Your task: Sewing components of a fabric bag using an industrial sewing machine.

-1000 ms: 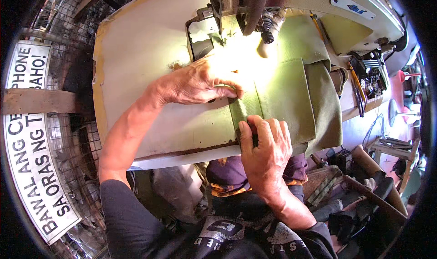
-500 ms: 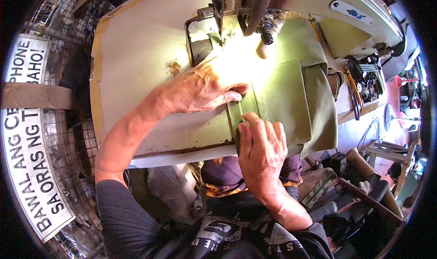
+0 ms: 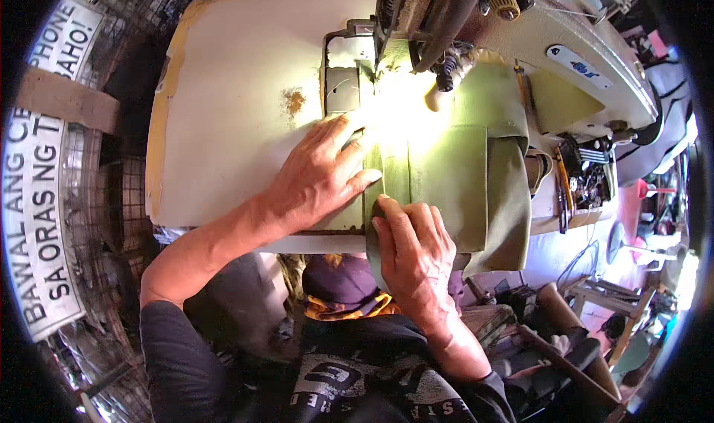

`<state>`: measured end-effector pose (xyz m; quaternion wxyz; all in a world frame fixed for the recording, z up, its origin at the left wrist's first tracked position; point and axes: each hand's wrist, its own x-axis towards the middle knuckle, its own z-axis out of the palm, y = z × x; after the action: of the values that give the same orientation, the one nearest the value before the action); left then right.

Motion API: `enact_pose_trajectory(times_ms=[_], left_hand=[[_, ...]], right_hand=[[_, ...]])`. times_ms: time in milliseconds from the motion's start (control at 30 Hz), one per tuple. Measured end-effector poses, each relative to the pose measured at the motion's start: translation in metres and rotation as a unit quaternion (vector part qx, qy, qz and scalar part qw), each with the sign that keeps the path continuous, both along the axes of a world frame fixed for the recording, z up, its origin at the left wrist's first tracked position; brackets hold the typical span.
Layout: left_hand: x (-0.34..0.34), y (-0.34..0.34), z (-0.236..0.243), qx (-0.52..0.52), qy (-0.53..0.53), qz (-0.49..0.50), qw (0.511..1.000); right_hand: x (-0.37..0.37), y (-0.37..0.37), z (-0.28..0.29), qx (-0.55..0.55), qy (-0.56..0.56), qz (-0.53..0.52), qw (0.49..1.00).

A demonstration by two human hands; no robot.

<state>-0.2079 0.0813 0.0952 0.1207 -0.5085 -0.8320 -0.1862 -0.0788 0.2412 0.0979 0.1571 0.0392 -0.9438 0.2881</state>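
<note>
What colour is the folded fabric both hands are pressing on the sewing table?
Olive green, plain with no pattern; the folded fabric shows best in the head view.

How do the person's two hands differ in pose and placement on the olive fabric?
The left hand lies flat, fingers spread, partly on the pale sewing table; the right hand sits at the table's near edge, fingers curled over the fabric. The left hand is nearer the sewing machine. Both press the olive fabric.

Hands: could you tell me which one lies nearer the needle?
The left hand; its fingers reach toward the needle, while the right hand rests at the table edge.
</note>
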Motion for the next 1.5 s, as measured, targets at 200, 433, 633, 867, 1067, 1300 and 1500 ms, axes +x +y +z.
enact_pose_trajectory(times_ms=[200, 433, 633, 867, 1067, 1300, 1500], left_hand=[[0.002, 0.001, -0.008, 0.035, -0.017, 0.037, 0.999], [0.010, 0.001, -0.006, -0.021, -0.049, 0.058, 0.997], [0.011, -0.001, -0.007, -0.001, 0.004, 0.039, 0.999], [0.018, 0.007, -0.016, -0.153, 0.044, 0.066, 0.985], [0.024, 0.017, -0.008, -0.203, 0.047, 0.094, 0.973], [0.034, 0.002, -0.015, -0.251, 0.040, 0.113, 0.961], [0.034, -0.007, -0.029, -0.226, 0.018, 0.129, 0.965]], right_hand=[[-0.001, 0.005, -0.002, 0.001, 0.020, 0.023, 1.000], [-0.003, 0.015, -0.001, 0.023, -0.003, 0.073, 0.997], [-0.005, 0.023, 0.004, 0.027, -0.026, 0.128, 0.991], [0.004, 0.020, -0.023, -0.039, 0.079, 0.082, 0.993], [0.012, 0.004, -0.026, 0.031, 0.088, 0.007, 0.996], [0.164, 0.078, -0.067, -0.286, -0.030, -0.058, 0.956], [0.383, 0.231, -0.206, -0.042, -0.190, -0.565, 0.802]])
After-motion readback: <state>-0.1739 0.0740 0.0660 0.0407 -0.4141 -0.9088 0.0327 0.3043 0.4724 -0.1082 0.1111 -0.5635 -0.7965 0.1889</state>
